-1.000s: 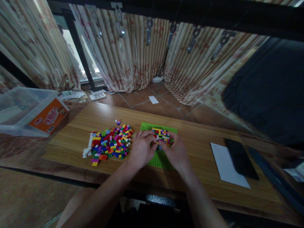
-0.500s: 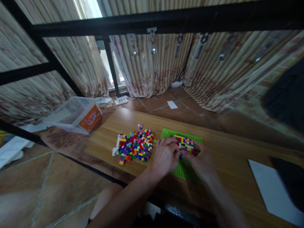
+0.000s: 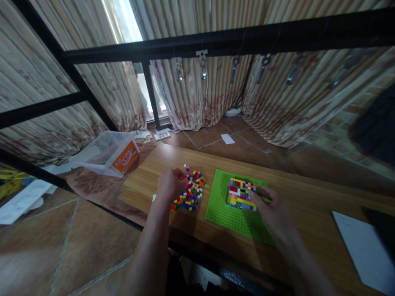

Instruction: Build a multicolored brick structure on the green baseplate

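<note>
My left hand [image 3: 170,187] is over the loose pile of small toy building bricks [image 3: 196,183], its fingers curled down at the pile's upper left. Whatever its fingertips pinch is too small to make out. A low multicoloured brick structure [image 3: 240,195] sits on a green studded baseplate [image 3: 219,209]. At the structure's right edge, my right hand [image 3: 273,205] has its thumb and bent fingers around the side, gripping it. Its palm is above the right part of the baseplate.
A clear plastic box [image 3: 106,154] with an orange label stands left of the wooden table [image 3: 148,172]. White paper [image 3: 358,246] and a dark flat object [image 3: 382,230] lie at the right. A black metal rail [image 3: 216,45] crosses beyond the table.
My left hand has moved left from the brick structure to the loose pile. My right hand stays at the structure's right side. More of the structure and baseplate shows.
</note>
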`<act>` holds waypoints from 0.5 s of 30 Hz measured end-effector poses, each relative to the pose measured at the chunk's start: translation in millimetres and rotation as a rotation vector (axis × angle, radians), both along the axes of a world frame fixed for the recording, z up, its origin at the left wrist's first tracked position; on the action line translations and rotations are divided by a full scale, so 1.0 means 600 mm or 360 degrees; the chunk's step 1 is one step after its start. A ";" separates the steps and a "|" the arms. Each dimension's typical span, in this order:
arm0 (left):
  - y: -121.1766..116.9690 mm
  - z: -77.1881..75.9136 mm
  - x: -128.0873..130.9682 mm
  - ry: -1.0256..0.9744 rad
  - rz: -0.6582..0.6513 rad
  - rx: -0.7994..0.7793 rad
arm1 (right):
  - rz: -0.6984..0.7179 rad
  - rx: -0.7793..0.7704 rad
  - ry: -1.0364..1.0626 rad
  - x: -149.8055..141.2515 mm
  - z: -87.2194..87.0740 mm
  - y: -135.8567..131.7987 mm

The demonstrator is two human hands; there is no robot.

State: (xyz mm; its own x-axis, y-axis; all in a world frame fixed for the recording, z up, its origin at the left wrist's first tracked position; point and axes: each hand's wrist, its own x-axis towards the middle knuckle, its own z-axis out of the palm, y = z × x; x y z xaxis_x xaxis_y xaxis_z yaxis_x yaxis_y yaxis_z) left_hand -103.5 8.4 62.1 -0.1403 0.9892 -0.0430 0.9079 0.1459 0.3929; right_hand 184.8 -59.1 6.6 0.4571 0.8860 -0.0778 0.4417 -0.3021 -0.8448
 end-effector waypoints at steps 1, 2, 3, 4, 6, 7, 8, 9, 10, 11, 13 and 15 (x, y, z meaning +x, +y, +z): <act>-0.004 0.002 -0.001 0.0091 0.0004 -0.0053 | -0.0007 0.0010 -0.0010 0.001 0.002 0.000; -0.008 0.004 0.002 0.0176 -0.0016 -0.0093 | -0.0010 0.0021 -0.0020 0.003 0.004 0.000; -0.012 0.004 0.007 0.0250 -0.0044 -0.0122 | -0.0007 0.0035 -0.0027 0.004 0.005 -0.001; -0.016 0.004 0.013 0.0310 -0.0071 -0.0145 | 0.0003 0.0051 -0.0023 0.006 0.005 -0.001; -0.020 0.002 0.024 0.0388 -0.0106 -0.0160 | 0.0020 0.0091 -0.0003 0.009 0.004 -0.002; -0.021 0.000 0.027 0.0410 -0.0115 -0.0156 | 0.0012 0.0119 -0.0010 0.012 0.002 -0.002; -0.020 -0.002 0.027 0.0423 -0.0118 -0.0152 | -0.0005 0.0151 -0.0026 0.014 0.002 -0.002; -0.019 -0.004 0.026 0.0426 -0.0122 -0.0147 | -0.0026 0.0183 -0.0045 0.016 0.001 -0.002; -0.016 -0.005 0.023 0.0419 -0.0132 -0.0135 | -0.0054 0.0214 -0.0057 0.018 0.002 -0.001; -0.013 -0.006 0.019 0.0392 -0.0149 -0.0119 | -0.0089 0.0240 -0.0055 0.020 0.003 -0.001; -0.007 -0.006 0.013 0.0233 -0.0213 -0.0047 | -0.0153 0.0294 0.0014 0.022 0.010 -0.001; -0.003 -0.005 0.018 -0.0145 -0.0331 0.0036 | -0.0198 0.0390 0.0150 0.022 0.021 -0.002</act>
State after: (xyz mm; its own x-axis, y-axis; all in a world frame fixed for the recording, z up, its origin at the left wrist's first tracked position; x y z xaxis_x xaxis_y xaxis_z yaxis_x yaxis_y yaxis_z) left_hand -92.8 6.3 59.4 0.0704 0.9972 -0.0236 0.8782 -0.0507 0.4757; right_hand 197.7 -60.3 19.0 0.5646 0.8210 0.0845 0.3300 -0.1307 -0.9349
